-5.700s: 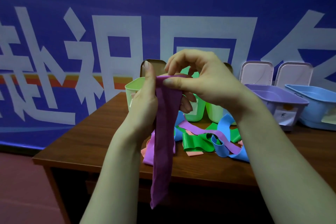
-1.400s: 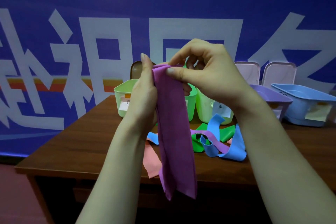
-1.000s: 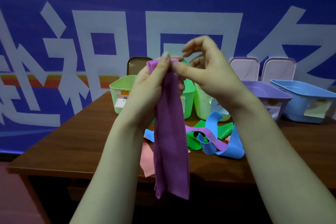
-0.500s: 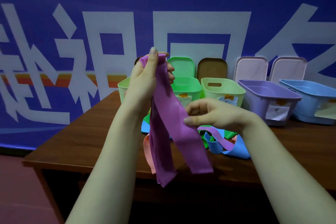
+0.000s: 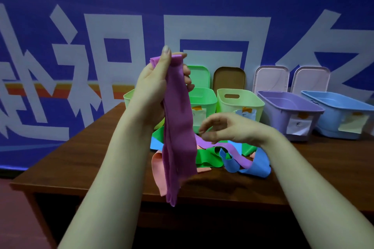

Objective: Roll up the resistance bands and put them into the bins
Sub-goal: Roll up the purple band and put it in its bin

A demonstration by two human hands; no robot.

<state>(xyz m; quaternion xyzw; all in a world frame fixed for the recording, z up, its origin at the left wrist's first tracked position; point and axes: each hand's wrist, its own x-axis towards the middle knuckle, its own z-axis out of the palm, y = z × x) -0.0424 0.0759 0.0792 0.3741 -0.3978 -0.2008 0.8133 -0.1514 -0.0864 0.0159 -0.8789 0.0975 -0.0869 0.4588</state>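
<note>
A purple band (image 5: pixel 178 127) is hanging upright before the wooden table (image 5: pixel 81 168), its folded end pointing up and its loose ends down, smooth, flat and creased lengthways. The left hand (image 5: pixel 157 87) is pinching the top fold between thumb and fingers, while the right hand (image 5: pixel 228 129) is hovering just beside the band, fingers loosely curled, holding nothing. Plastic bins (image 5: pixel 238 105) are standing behind a tangle of bands (image 5: pixel 242 159)
</note>
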